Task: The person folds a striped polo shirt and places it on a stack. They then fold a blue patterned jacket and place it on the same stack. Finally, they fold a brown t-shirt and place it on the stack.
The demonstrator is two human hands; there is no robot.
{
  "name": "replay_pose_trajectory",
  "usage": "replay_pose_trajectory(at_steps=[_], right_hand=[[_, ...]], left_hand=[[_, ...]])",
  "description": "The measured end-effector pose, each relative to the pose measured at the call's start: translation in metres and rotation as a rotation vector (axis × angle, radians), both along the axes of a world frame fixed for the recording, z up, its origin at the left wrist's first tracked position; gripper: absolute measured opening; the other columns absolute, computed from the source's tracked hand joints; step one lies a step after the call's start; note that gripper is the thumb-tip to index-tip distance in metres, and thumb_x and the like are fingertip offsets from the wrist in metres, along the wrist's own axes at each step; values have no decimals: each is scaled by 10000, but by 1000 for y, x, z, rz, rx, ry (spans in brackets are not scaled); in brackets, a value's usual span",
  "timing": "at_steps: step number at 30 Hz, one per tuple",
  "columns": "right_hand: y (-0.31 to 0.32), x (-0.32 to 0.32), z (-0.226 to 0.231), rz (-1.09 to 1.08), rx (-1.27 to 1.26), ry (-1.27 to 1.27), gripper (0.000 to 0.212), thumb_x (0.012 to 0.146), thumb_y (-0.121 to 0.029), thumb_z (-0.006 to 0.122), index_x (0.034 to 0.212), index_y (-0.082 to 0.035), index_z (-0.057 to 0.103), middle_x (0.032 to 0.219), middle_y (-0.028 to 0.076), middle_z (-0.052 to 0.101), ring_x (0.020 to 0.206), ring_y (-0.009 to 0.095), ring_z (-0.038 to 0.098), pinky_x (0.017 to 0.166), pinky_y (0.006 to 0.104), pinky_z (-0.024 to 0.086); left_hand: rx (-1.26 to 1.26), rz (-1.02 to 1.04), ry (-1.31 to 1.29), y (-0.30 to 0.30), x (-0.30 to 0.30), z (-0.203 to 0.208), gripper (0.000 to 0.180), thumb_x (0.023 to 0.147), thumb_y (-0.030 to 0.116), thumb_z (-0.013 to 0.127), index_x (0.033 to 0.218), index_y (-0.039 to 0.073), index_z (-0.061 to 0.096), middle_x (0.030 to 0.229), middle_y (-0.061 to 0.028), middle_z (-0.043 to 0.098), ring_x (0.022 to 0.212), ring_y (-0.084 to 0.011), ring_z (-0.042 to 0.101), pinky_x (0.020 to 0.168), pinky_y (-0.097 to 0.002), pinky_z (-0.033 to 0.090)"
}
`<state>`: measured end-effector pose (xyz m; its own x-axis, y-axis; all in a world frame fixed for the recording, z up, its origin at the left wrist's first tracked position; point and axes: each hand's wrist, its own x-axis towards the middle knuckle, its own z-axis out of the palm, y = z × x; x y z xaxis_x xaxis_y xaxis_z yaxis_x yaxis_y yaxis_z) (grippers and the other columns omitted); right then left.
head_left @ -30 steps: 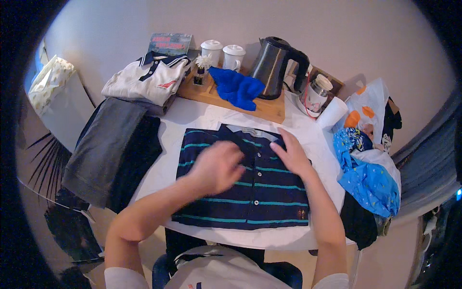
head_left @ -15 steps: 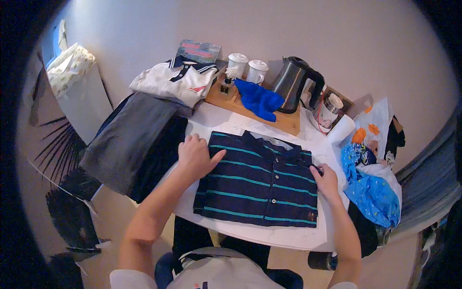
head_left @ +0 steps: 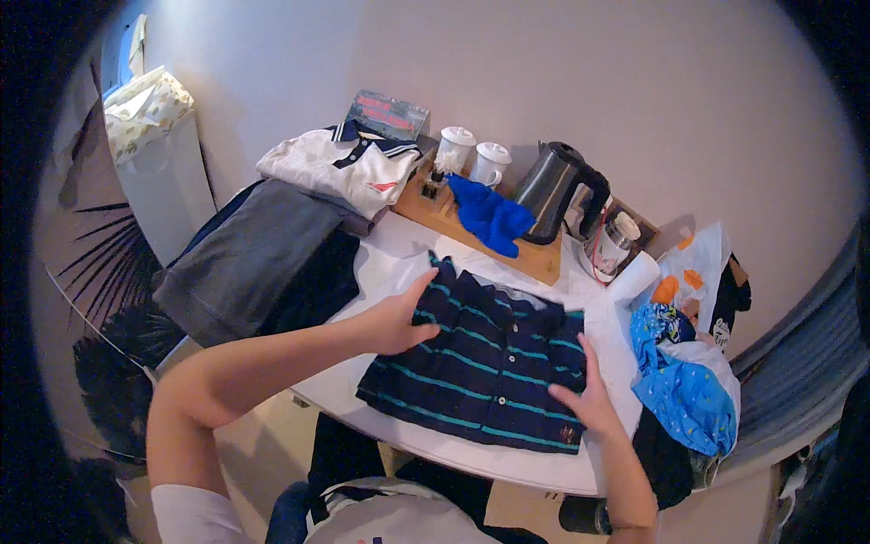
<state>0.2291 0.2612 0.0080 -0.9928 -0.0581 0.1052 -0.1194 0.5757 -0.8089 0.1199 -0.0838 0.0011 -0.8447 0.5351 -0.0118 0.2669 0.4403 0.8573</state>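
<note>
While both arms reach forward over the white surface (head_left: pixel 331 390), the striped shirt (head_left: pixel 471 381) lies between the two hands, near the front edge. It is dark navy with teal stripes and is folded into a compact shape, its button placket facing up and running toward the front edge. The upper half is puckered, with the sides drawn inward and the top left corner standing up.

The left hand (head_left: pixel 408 317) is at the shirt's upper left side, thumb and forefinger spread apart in a wide V against the cloth. The right hand (head_left: pixel 594 394) is at the right side, lower down, partly open, its thumb over the front of the shirt and its fingers along the edge. Whether either one pinches the fabric cannot be told, since some fingers are hidden.

To the left lies a grey garment (head_left: pixel 254 258) beside a black one (head_left: pixel 313 286), with a white polo shirt (head_left: pixel 335 168) behind them. At the back, a wooden tray (head_left: pixel 536 265) carries a crumpled blue cloth (head_left: pixel 489 216), a dark kettle (head_left: pixel 548 195) and two lidded white mugs (head_left: pixel 490 165). Toward the right are a white roll (head_left: pixel 634 278), a plastic bag with orange patches (head_left: pixel 702 263) and a bright blue patterned fabric (head_left: pixel 684 399).
</note>
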Motion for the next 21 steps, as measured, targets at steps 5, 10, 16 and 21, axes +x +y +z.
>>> replay_pose_trajectory(at_steps=[5, 10, 16, 21], right_hand=[[-25, 12, 7, 49, -71, -100, 938, 697, 49, 699, 1479, -159, 225, 1463, 134, 315, 1348, 244, 300, 1108, 354, 242], [-48, -4, 10, 16, -365, -240, 882, 660, 112, 633, 1443, -162, 335, 1436, 113, 362, 1314, 241, 358, 1080, 345, 300], [-109, -41, 72, 58, -639, -54, 892, 635, -64, 733, 1432, -116, 336, 1342, 116, 461, 1210, 257, 476, 1052, 365, 354], [-185, -123, 115, 239, -595, 245, 864, 679, -100, 730, 1436, -113, 313, 1343, 122, 453, 1232, 256, 453, 1065, 367, 333]], left_hand=[[-37, -186, 123, -4, 8, -16, 877, 760, 115, 725, 1464, 61, 204, 1374, -246, 410, 1272, -351, 423, 1062, -386, 348], [-186, -251, 4, 8, -3, -16, 896, 703, 108, 716, 1461, 75, 240, 1358, -256, 428, 1253, -369, 438, 1065, -387, 348], [283, -203, -158, -30, -48, 46, 858, 673, 114, 702, 1442, 86, 322, 1377, -198, 444, 1259, -307, 440, 1063, -359, 344], [234, 33, 123, -128, -96, 139, 846, 636, -64, 594, 1431, 117, 368, 1378, -81, 455, 1240, -203, 439, 1059, -290, 332]])
